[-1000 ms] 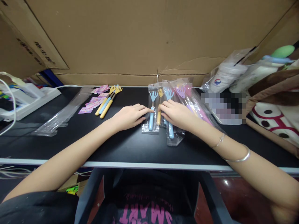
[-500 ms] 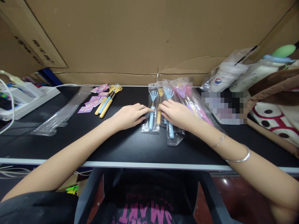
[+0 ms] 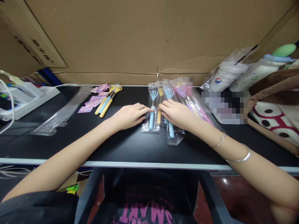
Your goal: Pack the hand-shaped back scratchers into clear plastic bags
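Note:
Several back scratchers in clear bags lie side by side in front of me. My left hand (image 3: 130, 117) rests on the table with fingers stretched, its index fingertip touching the bagged blue back scratcher (image 3: 151, 120). My right hand (image 3: 176, 112) lies palm down with bent, loosely spread fingers over the bagged yellow back scratcher (image 3: 159, 115) and a second blue one (image 3: 171, 130); its fingertips press on the bags. Purple and pink back scratchers (image 3: 181, 91) in bags lie partly under that hand. Unbagged yellow and blue back scratchers (image 3: 106, 106) are left of my left hand.
Pink printed cards (image 3: 85, 109) lie beside the loose back scratchers, with flat clear bags (image 3: 54, 121) further left. A white power strip (image 3: 35, 104) is at the left edge. On the right are a bagged cup (image 3: 225, 76), a blurred-out patch and a cloth bag (image 3: 275, 116). Cardboard (image 3: 130, 40) walls the back.

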`<state>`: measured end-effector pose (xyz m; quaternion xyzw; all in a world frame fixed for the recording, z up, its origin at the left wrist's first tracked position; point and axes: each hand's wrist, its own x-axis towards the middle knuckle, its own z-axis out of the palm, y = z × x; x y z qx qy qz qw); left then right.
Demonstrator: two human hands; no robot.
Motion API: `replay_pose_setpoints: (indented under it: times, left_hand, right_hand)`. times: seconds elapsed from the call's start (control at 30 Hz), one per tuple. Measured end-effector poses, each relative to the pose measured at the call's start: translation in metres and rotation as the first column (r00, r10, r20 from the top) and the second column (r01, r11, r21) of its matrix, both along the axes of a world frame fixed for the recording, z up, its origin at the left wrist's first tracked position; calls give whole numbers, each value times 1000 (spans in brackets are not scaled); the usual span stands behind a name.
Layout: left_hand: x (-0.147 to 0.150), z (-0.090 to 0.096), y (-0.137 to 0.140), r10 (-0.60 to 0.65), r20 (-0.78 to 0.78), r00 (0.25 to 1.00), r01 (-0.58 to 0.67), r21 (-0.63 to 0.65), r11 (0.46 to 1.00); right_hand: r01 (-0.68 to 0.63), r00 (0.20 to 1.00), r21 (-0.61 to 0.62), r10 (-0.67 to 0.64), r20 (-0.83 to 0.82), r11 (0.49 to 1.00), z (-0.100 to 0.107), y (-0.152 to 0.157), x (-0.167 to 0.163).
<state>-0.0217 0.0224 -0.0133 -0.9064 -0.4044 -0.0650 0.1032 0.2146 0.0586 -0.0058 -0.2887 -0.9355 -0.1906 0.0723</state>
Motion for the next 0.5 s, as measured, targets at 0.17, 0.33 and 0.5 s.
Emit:
replay_pose_setpoints:
  times: [0.17,0.33,0.5]
  left_hand:
    - [0,0,0,-4,8,1000,4,3,1000]
    - [0,1,-1,1,15,1000,-1,-8,1000]
    - [1,1,-1,7,1,1000,-7,-3,1000]
  right_hand:
    - [5,1000,9,-5,1,1000,-1,1,0]
    - [-5,1000,16,5,0,1000,-3,2,1]
    - [-5,1000,14,6,0,1000,-2,1,0]
